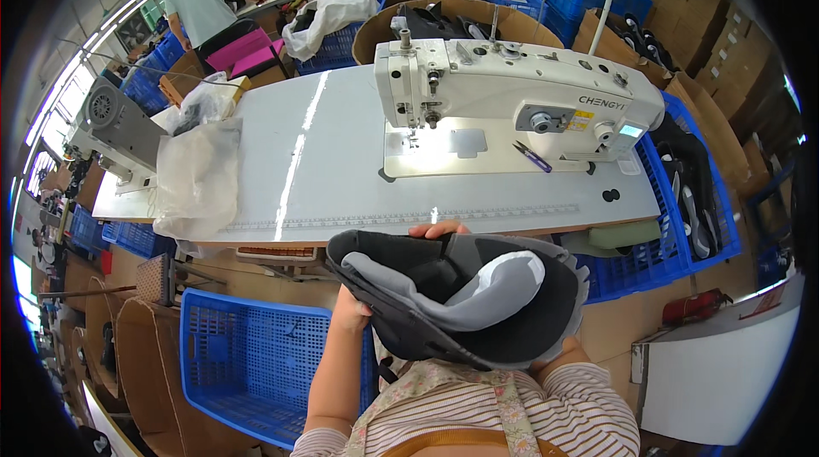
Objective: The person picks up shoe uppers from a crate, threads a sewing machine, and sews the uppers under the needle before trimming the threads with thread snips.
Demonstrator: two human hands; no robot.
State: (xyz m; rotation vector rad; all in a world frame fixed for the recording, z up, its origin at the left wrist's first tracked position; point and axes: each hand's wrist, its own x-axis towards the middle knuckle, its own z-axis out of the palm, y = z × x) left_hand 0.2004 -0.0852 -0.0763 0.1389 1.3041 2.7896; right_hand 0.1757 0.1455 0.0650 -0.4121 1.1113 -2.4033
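Observation:
Close in front of me I hold up a black and grey shoe upper, its opening facing me and its pale grey padded lining showing inside. My left hand is closed on the upper's left side, most of its fingers hidden behind the dark material. Fingers seemingly of my right hand curl over the far edge; the rest of that hand is covered by the upper. Beyond it, a white sewing machine stands on a pale worktable, its needle area apart from my hands.
A purple pen lies on the machine bed. Plastic sheeting covers the table's left end beside another machine. Blue crates stand at lower left and right. A person works at the far left.

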